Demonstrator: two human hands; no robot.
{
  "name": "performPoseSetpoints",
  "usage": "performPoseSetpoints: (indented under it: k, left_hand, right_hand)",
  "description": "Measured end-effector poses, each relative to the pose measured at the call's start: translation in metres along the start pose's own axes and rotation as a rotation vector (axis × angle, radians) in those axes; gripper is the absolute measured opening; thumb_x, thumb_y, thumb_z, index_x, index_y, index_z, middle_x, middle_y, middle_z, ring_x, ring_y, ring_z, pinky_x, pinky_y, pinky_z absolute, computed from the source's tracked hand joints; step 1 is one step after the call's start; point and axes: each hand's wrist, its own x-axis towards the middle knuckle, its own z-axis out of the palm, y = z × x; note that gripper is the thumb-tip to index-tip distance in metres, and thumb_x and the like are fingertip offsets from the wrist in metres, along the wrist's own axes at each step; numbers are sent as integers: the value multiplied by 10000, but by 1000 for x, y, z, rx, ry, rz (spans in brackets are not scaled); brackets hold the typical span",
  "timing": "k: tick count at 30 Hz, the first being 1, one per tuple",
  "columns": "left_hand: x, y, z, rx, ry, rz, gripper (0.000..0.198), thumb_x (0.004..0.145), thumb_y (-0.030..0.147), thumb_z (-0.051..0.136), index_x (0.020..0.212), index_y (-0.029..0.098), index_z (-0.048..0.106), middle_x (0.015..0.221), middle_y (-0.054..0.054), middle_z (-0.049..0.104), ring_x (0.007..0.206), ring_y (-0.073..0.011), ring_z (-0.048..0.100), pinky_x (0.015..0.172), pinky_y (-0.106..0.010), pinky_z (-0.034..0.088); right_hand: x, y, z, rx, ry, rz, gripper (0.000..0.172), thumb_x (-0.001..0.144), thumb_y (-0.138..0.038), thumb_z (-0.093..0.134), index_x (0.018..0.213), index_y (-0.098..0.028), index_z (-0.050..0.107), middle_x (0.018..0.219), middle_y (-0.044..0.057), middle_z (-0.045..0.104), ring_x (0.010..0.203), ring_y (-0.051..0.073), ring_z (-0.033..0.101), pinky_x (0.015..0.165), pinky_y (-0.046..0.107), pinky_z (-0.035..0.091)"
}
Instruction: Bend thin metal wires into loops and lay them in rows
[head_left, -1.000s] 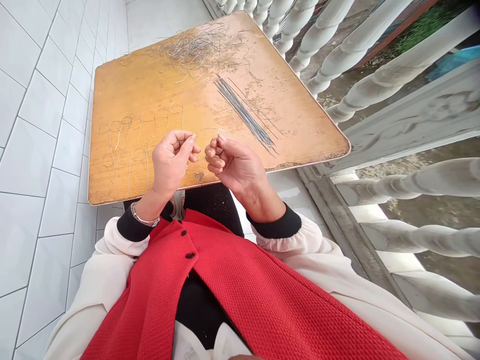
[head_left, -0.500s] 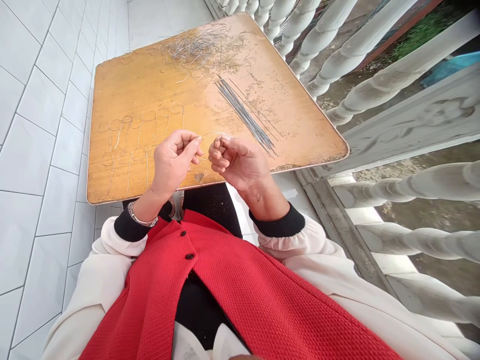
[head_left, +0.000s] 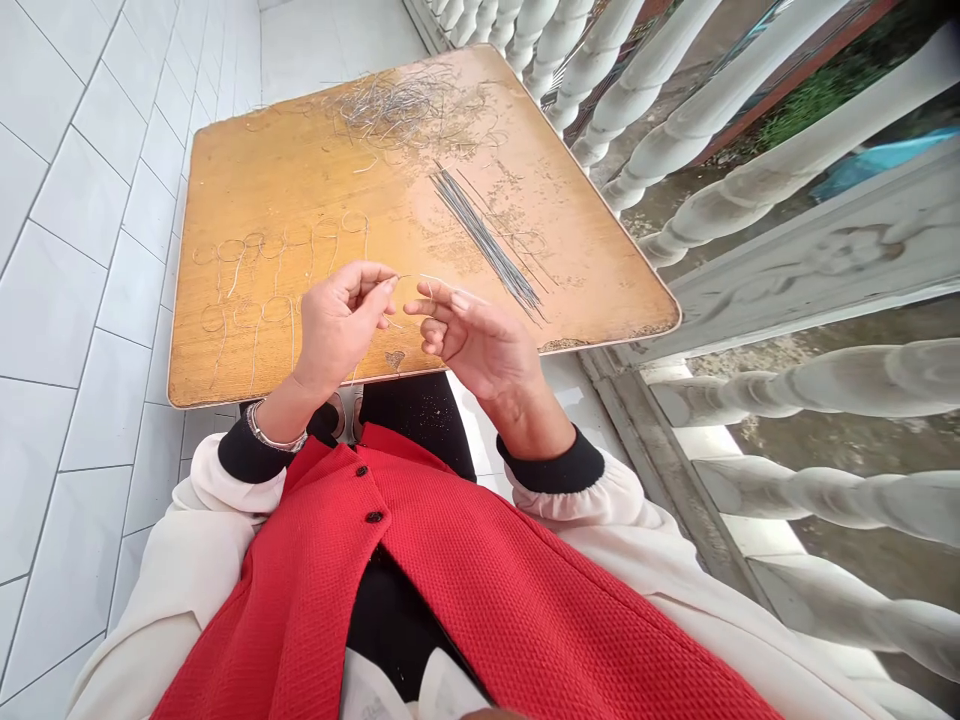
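Wire [head_left: 439, 279]: thin, silvery, pinched in left hand [head_left: 339, 330]. Right hand [head_left: 476, 340] half-open just beside it, grip unclear; wire's ends hard to make out.

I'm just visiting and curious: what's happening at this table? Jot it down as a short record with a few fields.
Left hand: pinches a thin wire
Right hand: fingers open, close to the wire
Table: worn wooden top
On table: tangled wire pile, straight wire bundle, wire loops
Around: white tiles, balustrade
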Motion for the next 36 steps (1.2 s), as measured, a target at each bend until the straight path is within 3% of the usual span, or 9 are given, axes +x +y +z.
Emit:
performPoseSetpoints:
  k: [3,7,13,16,20,25,32,36]
  left_hand:
    - [6,0,-5,32,-24,10,69,898,219,691,836,193,677,652,43,681,534,-57,618,521,-173,490]
    - [15,-2,-8,67,-104,8,66,872,148,681,812,175,675,615,45,659,510,-51,595,528,-169,486]
    - [24,-7,0,192,-206,-33,73,871,110,642,818,153,670,608,43,642,520,-52,585,566,-173,475]
    - [34,-10,4,253,-251,-55,79,873,104,631,816,146,666,628,36,650,549,-60,595,609,-186,489]
    - [57,-18,12,368,-416,-142,67,864,98,647,828,132,691,664,7,676,581,-82,614,651,-224,508]
    - [89,-33,25,525,-570,-148,132,815,38,648,756,133,717,671,-4,672,581,-95,611,704,-262,507]
    - [102,-53,34,581,-583,-118,99,808,92,689,793,161,758,727,-22,713,652,-120,652,734,-268,509]
    - [104,-54,26,566,-479,-60,122,855,151,693,950,168,767,902,-43,754,714,-116,662,728,-235,519]
  right_hand:
    - [-9,3,-18,-57,128,-106,400,781,-555,716,1022,-236,693,977,48,747,700,129,655,603,255,550]
    - [-19,0,-35,-288,336,-349,297,841,-515,704,962,-250,765,895,48,758,752,161,683,695,306,574]
    - [-34,-1,-28,-819,295,-436,166,865,-350,712,846,-221,814,698,35,731,640,176,670,628,321,538]
    - [-34,5,-26,-893,288,-396,183,868,-336,686,906,-206,810,719,34,739,654,181,688,657,328,549]
    - [-23,16,-29,-844,214,-188,358,837,-325,678,1154,-169,740,674,4,714,572,162,630,597,316,525]
    - [-3,22,-27,-1008,237,-102,450,804,-245,642,1239,-145,697,697,19,719,658,198,660,697,358,540]
    - [17,22,-23,-1215,258,-141,484,806,-198,584,1275,-151,694,725,36,728,726,230,687,762,382,534]
    - [24,24,-28,-1267,256,-174,432,849,-243,581,1261,-174,696,788,47,745,768,239,697,764,389,534]
